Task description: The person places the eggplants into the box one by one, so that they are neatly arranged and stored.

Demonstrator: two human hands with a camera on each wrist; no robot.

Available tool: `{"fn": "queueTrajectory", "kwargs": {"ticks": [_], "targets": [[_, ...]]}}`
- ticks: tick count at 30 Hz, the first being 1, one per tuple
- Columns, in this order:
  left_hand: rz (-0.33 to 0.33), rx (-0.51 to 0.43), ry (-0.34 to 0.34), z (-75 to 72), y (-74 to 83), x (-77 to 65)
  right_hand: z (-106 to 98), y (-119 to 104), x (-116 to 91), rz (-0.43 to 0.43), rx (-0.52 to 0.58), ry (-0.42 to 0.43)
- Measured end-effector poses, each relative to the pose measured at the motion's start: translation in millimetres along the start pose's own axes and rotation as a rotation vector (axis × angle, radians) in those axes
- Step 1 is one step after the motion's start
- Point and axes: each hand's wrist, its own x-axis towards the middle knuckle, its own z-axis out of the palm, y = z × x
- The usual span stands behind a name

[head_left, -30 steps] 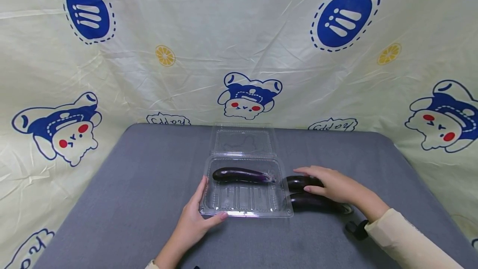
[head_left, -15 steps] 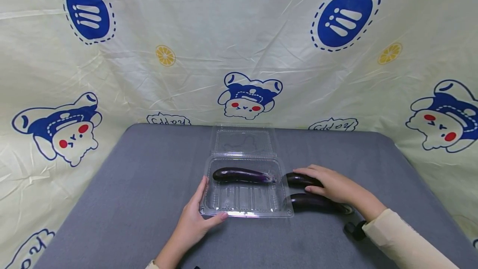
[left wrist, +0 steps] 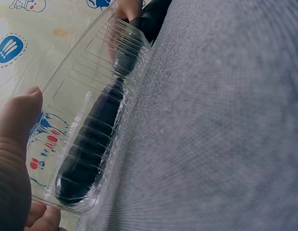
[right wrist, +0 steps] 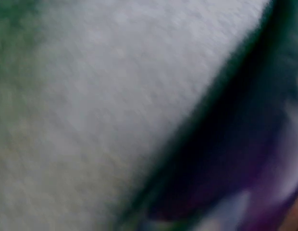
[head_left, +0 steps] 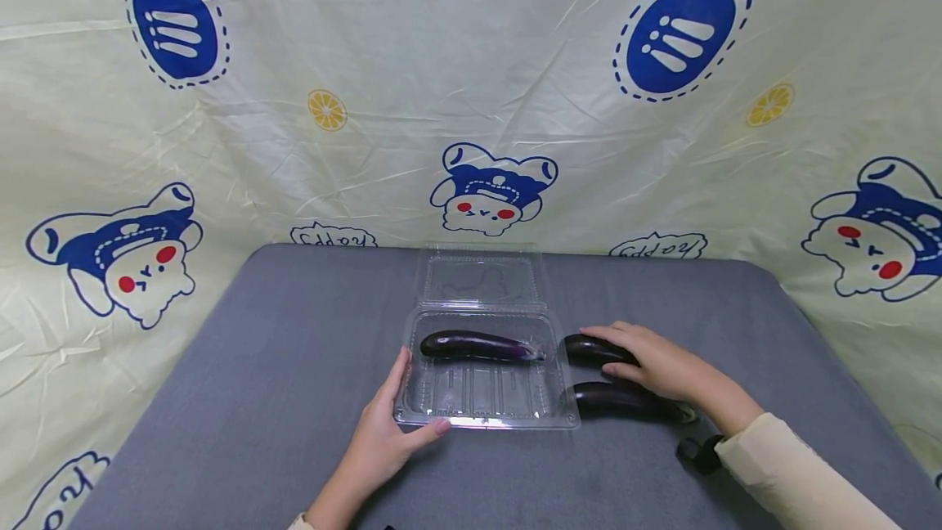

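In the head view a clear plastic clamshell box (head_left: pixel 471 419) lies with its lid (head_left: pixel 482 278) folded back. A dark purple eggplant (head_left: pixel 474 345) lies across its far half. My left hand (head_left: pixel 379 424) grips the box's near left corner, thumb on the front rim and fingers along the left side. Right of the box, my right hand (head_left: pixel 655 360) holds a second eggplant (head_left: pixel 592 350) between thumb and fingers; its stem end is hidden under the hand. A third eggplant (head_left: pixel 621 401) lies just nearer, partly below the wrist. In the right wrist view a blurred purple eggplant (right wrist: pixel 245 144) fills the lower right.
The grey cloth-covered table (head_left: pixel 294 334) extends around the box on both sides. A printed curtain (head_left: pixel 397 105) hangs behind the table's far edge. A black strap-like piece (head_left: pixel 699 455) sits at the right sleeve cuff.
The eggplant in my right hand has shifted slightly away from the nearer one, widening the gap between them. My left hand, the box and the eggplant inside stay in place.
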Motion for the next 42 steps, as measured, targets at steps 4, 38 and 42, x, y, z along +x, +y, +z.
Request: {"fn": "queueTrajectory", "kwargs": {"ticks": [4,38,42], "targets": [[-0.01,-0.005,-0.003,0.1,-0.4,-0.2,-8.2,1.3,-0.1,0.03,0.005,0.018],[0.019,-0.001,0.006,0.0,-1.8,-0.2,-40.0,-59.5,45.0,-0.051,-0.1,-0.025],[0.005,-0.014,-0.001,-0.5,-1.0,0.0,-35.3,-67.9,52.0,-0.108,-0.112,-0.038]]}}
